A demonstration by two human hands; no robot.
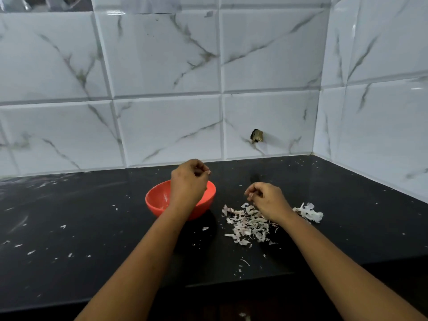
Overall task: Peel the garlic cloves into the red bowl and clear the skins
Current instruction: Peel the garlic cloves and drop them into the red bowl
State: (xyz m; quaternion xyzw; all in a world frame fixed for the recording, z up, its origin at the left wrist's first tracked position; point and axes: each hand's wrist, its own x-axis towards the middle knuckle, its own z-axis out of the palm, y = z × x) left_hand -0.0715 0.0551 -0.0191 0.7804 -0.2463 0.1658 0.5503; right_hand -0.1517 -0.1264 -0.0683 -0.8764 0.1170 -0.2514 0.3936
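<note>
A black worktop (pixel 92 228) is seen running back to a white marbled tile wall (pixel 162 66), with the red bowl (pixel 157 200) set near the middle of its width and closer to the back edge than to the front edge. The left hand (pixel 188 184) is held over the bowl's right half, fingers curled in toward the thumb. The bowl's contents are largely hidden by this hand; only a pale smear is seen on the inner wall.

The right hand (pixel 268 200) is held just to the right of the bowl, above a heap of garlic skins (pixel 245 225), its fingertips drawn together. Whether anything is gripped in either hand cannot be told, since the fingertips are small and blurred (a pale speck at the right fingertips may be skin or only a nail).

The heap is spread on the worktop just beside the bowl, not touching it. A second, smaller clump of skins (pixel 310 212) is seen farther toward the right edge, partly behind the right wrist. Loose scraps (pixel 31 252) are scattered over the left part of the worktop and toward the front edge. A dark broken hole (pixel 256 136) is seen in the wall low down, above the back edge.
</note>
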